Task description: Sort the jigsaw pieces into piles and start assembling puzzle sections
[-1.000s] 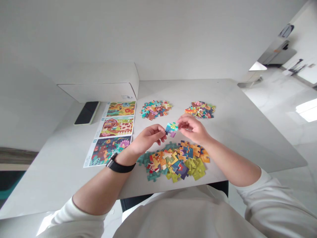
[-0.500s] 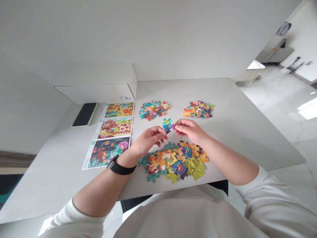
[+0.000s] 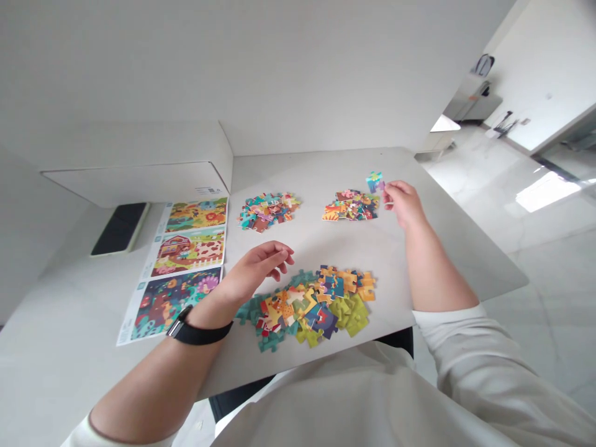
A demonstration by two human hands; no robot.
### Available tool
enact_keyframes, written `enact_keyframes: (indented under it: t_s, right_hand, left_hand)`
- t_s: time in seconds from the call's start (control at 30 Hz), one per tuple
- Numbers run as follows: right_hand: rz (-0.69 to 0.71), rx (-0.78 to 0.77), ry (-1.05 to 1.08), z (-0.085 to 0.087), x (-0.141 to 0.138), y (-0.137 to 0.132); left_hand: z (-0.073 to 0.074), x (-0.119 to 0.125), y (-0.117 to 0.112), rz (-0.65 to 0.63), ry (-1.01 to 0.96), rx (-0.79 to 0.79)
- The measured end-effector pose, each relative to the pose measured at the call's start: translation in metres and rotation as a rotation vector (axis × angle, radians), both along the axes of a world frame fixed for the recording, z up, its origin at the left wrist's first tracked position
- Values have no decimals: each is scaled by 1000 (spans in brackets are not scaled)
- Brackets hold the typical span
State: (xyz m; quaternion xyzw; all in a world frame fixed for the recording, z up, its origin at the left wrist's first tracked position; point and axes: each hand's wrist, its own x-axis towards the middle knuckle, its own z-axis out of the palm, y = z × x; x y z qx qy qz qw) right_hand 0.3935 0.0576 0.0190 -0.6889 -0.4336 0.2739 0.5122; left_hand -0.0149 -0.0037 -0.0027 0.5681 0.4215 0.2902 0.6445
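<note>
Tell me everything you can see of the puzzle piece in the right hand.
The puzzle piece is small, flat, cardboard-looking, printed mostly teal with purple and a touch of green, its edge knobbed. It is pinched at its right edge by the fingertips of the right hand, held over the table just beyond the far right pile, apart from it. One piece or two joined: cannot tell.

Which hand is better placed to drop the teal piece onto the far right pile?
Right, probably: the right hand pinches the teal piece just beside the far right pile; the left hand hovers empty near the front pile.
</note>
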Motion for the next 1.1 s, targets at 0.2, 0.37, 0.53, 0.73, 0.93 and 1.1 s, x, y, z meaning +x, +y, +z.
enact_keyframes:
  t_s: [0.2,0.37,0.53,0.73,0.93,1.1]
  right_hand:
    - [10,-254,-71,-21,16,10]
    - [-2,-233,-290,-22,4,9]
    - [622,-250,-384,-7,-42,-19]
    - [1203,-404,-650,0,-106,-61]
    - [1297,-387,-680,-6,-117,-67]
    - [1139,-445,-337,-19,-104,-47]
  left_hand:
    - [2,0,0,-31,15,1]
    - [4,0,0,-4,24,13]
    - [2,-2,2,3,33,35]
    - [-3,-2,3,-5,29,42]
    - [-5,-3,4,-19,15,46]
    - [-6,-3,5,-12,9,57]
